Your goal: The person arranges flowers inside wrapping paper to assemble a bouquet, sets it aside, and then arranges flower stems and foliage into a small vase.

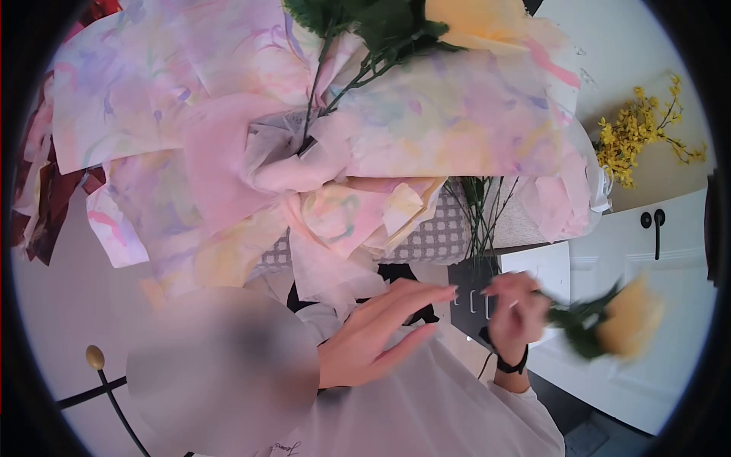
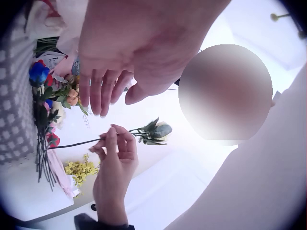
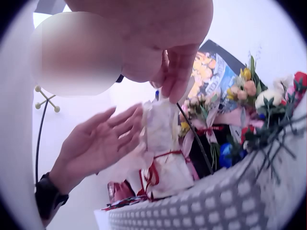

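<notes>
A single yellow rose [image 1: 630, 318] is held by my right hand [image 1: 518, 308], its bloom pointing right in the head view. The left wrist view shows the thumb and fingers of that hand [image 2: 115, 175] pinching the long dark stem [image 2: 76, 143] just below the leaves. My left hand [image 1: 381, 335] hovers beside it with straight fingers and nothing in it; the right wrist view shows its palm [image 3: 98, 143] spread. Beyond both hands lies pastel wrapping paper [image 1: 457, 122] gathered with pink tissue [image 1: 228, 145]. Another yellow flower [image 1: 476, 23] with leafy stems [image 1: 365, 68] rests on it.
Loose green stems [image 1: 481, 213] hang over the edge of the grey checked cloth [image 1: 445, 236]. Several bouquets, including a blue rose [image 2: 39, 73], stand beyond the cloth. Yellow blossom sprigs [image 1: 640, 129] are near a white door [image 1: 640, 266]. Red wrapping [image 1: 49, 206] lies at left.
</notes>
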The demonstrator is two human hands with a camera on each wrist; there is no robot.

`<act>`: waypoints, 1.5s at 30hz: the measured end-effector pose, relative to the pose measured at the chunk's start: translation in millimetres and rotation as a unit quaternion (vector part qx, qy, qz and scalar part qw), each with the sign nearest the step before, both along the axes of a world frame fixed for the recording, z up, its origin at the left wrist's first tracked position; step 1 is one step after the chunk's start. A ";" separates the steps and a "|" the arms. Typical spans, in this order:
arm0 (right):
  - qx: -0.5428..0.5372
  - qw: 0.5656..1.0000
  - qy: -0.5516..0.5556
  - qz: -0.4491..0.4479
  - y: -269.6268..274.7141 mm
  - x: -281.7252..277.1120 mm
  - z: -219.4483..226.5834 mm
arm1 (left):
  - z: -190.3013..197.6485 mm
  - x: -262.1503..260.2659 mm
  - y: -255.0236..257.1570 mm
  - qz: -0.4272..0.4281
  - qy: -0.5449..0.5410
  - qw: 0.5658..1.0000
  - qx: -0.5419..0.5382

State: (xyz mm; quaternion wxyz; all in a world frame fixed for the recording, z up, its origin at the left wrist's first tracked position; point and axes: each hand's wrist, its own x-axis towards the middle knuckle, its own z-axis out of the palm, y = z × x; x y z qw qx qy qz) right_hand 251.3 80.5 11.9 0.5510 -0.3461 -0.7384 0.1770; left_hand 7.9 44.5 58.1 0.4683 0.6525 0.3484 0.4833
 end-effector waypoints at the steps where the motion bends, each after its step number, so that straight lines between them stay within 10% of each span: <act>1: -0.186 0.966 -0.176 0.044 -8.2 6.7 6.5 | -1.2 2.4 2.0 -0.022 -0.013 1.000 -0.010; 2: -0.357 0.866 -0.341 0.084 -14.8 13.0 14.5 | -2.0 6.5 2.8 -0.020 -0.012 1.000 -0.009; 3: -0.356 0.866 -0.340 0.086 -25.3 7.8 6.3 | -2.6 10.7 3.0 -0.050 -0.041 0.997 -0.050; 5: -0.461 0.858 0.146 0.174 -42.7 -9.6 -15.7 | -13.9 11.9 -3.6 -0.072 -0.059 0.991 -0.101; 6: -0.229 0.941 -0.197 0.155 -30.6 -13.0 -3.4 | -21.8 12.6 -7.9 -0.071 -0.057 0.990 -0.103; 15: -0.151 0.893 -0.312 0.286 -16.3 -25.6 -5.7 | -68.2 5.4 -40.5 0.026 0.022 0.999 -0.014; 20: -0.003 0.969 -0.193 0.156 -3.0 -15.7 57.9 | -67.3 4.4 -27.9 -0.014 -0.156 0.983 -0.099; 22: 0.039 0.985 -0.116 0.122 -5.6 -14.2 73.0 | -57.0 -2.6 -20.7 0.018 0.017 1.000 -0.007; 32: 0.121 0.909 -0.318 0.241 -3.6 -42.5 97.3 | -54.2 0.0 -22.5 0.097 0.089 0.989 0.060; 45: 0.019 0.900 -0.261 0.348 5.0 -53.4 91.5 | -74.7 -7.7 -28.1 0.064 0.150 0.987 0.008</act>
